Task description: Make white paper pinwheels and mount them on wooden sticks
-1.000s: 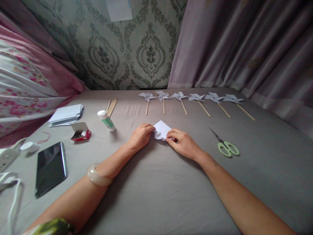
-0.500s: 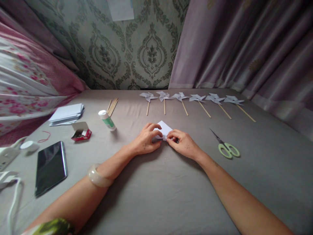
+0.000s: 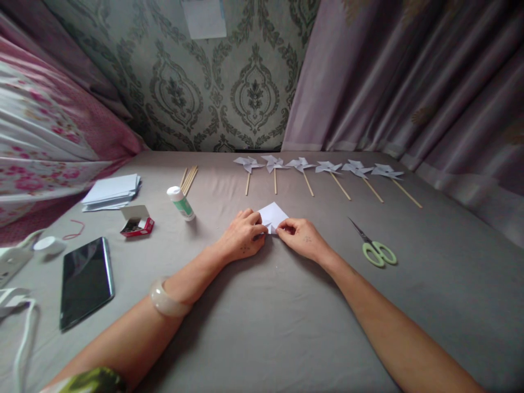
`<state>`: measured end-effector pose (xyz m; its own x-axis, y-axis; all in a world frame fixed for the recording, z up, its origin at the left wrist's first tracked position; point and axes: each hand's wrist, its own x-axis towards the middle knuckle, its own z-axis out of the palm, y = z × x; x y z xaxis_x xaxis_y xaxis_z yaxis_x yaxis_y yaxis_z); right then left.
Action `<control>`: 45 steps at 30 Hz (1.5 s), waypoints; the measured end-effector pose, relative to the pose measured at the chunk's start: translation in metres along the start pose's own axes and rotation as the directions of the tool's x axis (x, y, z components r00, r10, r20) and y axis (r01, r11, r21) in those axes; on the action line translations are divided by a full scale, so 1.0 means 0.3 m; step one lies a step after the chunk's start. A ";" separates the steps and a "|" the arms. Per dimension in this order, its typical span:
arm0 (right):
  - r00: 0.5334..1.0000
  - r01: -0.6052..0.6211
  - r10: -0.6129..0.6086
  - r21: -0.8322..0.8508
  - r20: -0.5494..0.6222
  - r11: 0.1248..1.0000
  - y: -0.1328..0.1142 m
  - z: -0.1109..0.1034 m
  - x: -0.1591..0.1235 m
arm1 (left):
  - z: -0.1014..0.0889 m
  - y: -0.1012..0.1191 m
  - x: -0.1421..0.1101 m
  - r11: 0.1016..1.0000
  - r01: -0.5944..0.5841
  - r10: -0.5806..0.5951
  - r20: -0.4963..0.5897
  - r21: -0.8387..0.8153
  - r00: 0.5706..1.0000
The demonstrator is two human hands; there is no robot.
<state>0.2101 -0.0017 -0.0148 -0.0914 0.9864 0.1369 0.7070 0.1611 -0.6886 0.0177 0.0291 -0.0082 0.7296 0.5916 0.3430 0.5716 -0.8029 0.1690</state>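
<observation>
A white sheet of paper (image 3: 273,212) lies between my hands, one corner pointing away from me and its near edge folded. My left hand (image 3: 245,233) grips the paper's near left side, fingers curled around it. On the near right side, my right hand (image 3: 302,236) pinches the paper between thumb and forefinger. The fingers hide part of the folded edge. Green-handled scissors (image 3: 377,250) rest to the right of my right hand, blades pointing away. A glue stick (image 3: 181,204) with a white cap stands to the left, beyond my left hand.
Several paper pinwheels on sticks (image 3: 303,165) line the far side of the grey-covered table (image 3: 262,327). At left are loose sticks (image 3: 189,180), a paper stack (image 3: 110,191), an open red box (image 3: 138,225) of small items, a phone (image 3: 87,283) and a power strip (image 3: 12,262).
My left fingers, raised and spread over the paper before, have closed down on its left side. The right hand keeps its pinch, and more of the paper shows now.
</observation>
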 end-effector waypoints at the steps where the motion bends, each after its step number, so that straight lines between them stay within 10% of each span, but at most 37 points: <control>1: 0.999 -0.030 0.030 -0.003 0.013 1.000 -0.003 0.000 0.004 | -0.003 0.002 -0.001 1.000 -0.007 0.007 0.011 0.025 1.000; 45: 0.865 -0.392 0.419 -0.151 0.277 0.908 -0.044 -0.037 0.155 | -0.001 0.022 0.002 0.993 -0.012 0.006 0.052 0.116 0.999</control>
<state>0.2045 0.0417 0.0085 0.0233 0.9297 -0.3676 0.7835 -0.2454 -0.5709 0.0219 0.0241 -0.0067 0.7512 0.5902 0.2956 0.6030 -0.7958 0.0564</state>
